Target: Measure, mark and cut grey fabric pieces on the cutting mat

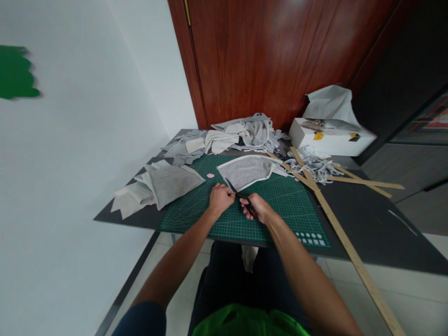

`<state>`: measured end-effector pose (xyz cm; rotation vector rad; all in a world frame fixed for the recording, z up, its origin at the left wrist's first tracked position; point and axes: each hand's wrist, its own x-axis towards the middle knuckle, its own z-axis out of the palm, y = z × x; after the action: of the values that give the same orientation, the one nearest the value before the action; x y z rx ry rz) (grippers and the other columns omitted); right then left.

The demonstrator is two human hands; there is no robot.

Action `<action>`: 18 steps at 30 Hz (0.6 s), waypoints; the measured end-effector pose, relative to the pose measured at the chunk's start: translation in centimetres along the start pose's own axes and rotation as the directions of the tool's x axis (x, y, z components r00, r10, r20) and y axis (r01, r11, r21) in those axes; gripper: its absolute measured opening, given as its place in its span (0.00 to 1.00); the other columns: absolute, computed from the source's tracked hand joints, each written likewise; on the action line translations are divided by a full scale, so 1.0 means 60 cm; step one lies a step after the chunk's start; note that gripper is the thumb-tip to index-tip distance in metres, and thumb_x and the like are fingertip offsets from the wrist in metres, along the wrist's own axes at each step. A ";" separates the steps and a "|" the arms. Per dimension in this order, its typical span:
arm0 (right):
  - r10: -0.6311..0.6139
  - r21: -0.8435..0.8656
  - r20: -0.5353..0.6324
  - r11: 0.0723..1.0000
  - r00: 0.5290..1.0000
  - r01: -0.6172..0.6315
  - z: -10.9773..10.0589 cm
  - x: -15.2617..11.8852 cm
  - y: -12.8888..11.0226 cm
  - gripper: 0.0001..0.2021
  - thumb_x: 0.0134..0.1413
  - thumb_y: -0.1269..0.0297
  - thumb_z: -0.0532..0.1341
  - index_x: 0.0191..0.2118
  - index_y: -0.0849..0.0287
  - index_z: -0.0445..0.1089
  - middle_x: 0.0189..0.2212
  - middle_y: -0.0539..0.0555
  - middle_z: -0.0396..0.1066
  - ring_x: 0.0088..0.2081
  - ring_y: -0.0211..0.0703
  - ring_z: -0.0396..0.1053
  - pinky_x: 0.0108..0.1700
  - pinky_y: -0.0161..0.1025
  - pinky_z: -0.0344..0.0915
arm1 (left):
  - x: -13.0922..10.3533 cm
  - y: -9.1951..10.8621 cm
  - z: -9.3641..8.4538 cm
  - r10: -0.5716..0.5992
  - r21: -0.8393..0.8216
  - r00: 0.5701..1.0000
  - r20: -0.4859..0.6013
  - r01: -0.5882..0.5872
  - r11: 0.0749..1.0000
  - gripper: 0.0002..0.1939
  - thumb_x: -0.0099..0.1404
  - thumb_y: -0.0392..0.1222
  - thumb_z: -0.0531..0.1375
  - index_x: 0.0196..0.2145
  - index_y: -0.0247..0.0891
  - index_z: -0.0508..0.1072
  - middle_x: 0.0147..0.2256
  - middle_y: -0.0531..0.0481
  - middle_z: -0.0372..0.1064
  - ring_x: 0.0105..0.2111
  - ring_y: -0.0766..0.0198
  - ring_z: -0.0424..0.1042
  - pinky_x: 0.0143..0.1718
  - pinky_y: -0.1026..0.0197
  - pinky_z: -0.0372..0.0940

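Note:
A grey fabric piece with a pale border [247, 169] lies on the green cutting mat [280, 205]. My left hand [221, 198] is closed at its near left corner, the fingers pinched on the fabric's edge. Black scissors [249, 205] are in my right hand [257, 207], with fingers around the handles. Their blades point up and left over the fabric's near corner, close to my left fingers. How far the blades are parted is hard to make out. Small pink pieces, one of them a pink scrap [210, 176], rest on the mat.
Stacked grey fabric pieces [175, 184] lie at the left. A heap of grey cloth [238, 135] lines the back. Thin trimmed strips [311, 163] pile up at the right, among long wooden rulers [345, 240]. Behind them stands a white box [332, 135].

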<state>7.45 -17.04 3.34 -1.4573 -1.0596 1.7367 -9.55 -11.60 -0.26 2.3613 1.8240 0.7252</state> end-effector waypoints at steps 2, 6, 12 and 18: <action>-0.001 0.006 -0.013 1.000 1.000 0.001 0.001 0.002 -0.001 0.12 0.57 0.69 0.58 0.23 0.59 0.66 0.14 0.51 0.66 0.13 0.36 0.62 0.15 0.32 0.52 | 0.001 -0.001 0.001 -0.007 0.004 1.000 -0.002 0.007 1.000 0.08 0.61 0.36 0.64 0.25 0.40 0.80 0.32 0.46 0.79 0.40 0.56 0.74 0.48 0.55 0.65; 0.001 0.000 -0.018 1.000 1.000 -0.001 0.002 0.005 -0.002 0.12 0.57 0.69 0.58 0.23 0.59 0.66 0.14 0.51 0.66 0.13 0.36 0.62 0.15 0.32 0.52 | 0.003 -0.003 0.002 -0.021 -0.007 1.000 -0.007 0.021 1.000 0.08 0.61 0.36 0.63 0.24 0.40 0.79 0.31 0.47 0.78 0.37 0.57 0.74 0.50 0.55 0.65; 0.004 -0.001 -0.008 1.000 1.000 -0.004 0.004 0.018 -0.005 0.11 0.57 0.67 0.58 0.23 0.59 0.66 0.15 0.52 0.67 0.13 0.37 0.62 0.15 0.33 0.53 | 0.002 -0.002 -0.002 -0.056 -0.014 0.998 0.011 0.056 0.998 0.09 0.60 0.35 0.63 0.24 0.39 0.80 0.31 0.46 0.79 0.38 0.57 0.76 0.50 0.56 0.66; -0.009 -0.008 -0.013 1.000 1.000 0.009 0.002 0.027 -0.005 0.10 0.57 0.68 0.59 0.24 0.59 0.66 0.14 0.52 0.67 0.13 0.37 0.63 0.14 0.32 0.53 | 0.001 0.000 -0.006 -0.088 -0.001 0.996 0.010 0.088 0.996 0.08 0.60 0.36 0.63 0.25 0.40 0.81 0.32 0.45 0.80 0.40 0.55 0.77 0.51 0.55 0.67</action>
<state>7.01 -15.56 2.85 -1.4652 -1.0655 1.7161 -9.70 -11.64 0.08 2.2630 1.9081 0.7032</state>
